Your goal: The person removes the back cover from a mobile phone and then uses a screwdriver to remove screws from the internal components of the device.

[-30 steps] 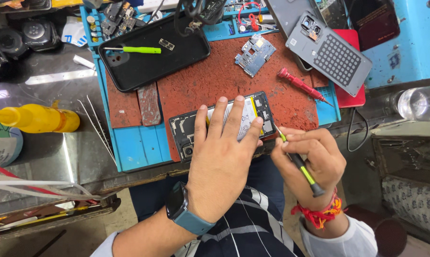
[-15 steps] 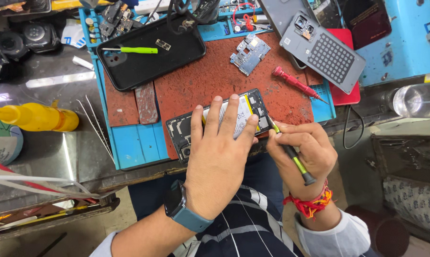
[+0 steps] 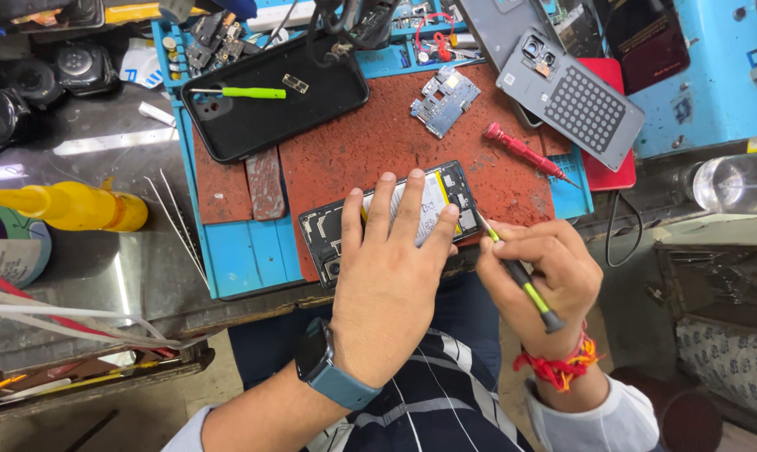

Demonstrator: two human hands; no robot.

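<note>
opened phone (image 3: 345, 226), back cover off, battery and inner frame exposed, lying at the near edge of a worn red work mat (image 3: 378, 142). left hand (image 3: 391, 276), flat and spread, fingers pressed down over the phone's battery area, pinning it to the mat; wrist carries a dark smartwatch with blue strap (image 3: 328, 372). right hand (image 3: 542, 272), closed around a screwdriver with black and yellow-green handle (image 3: 525, 285), its tip meeting the phone's right edge just beside the left fingertips; red thread band (image 3: 558, 367) on this wrist. red-handled screwdriver (image 3: 521, 153) lying loose on the mat to the right of the phone, apart from it. small blue circuit board (image 3: 444, 99) farther back on the mat. black phone back shell (image 3: 270, 105) at upper left, a green-handled tool (image 3: 244, 92) resting on it. grey perforated phone cover (image 3: 575, 105) at upper right, overlapping a red item. yellow squeeze bottle (image 3: 69, 205) lying on the metal bench at left, well apart from the hands.
</note>
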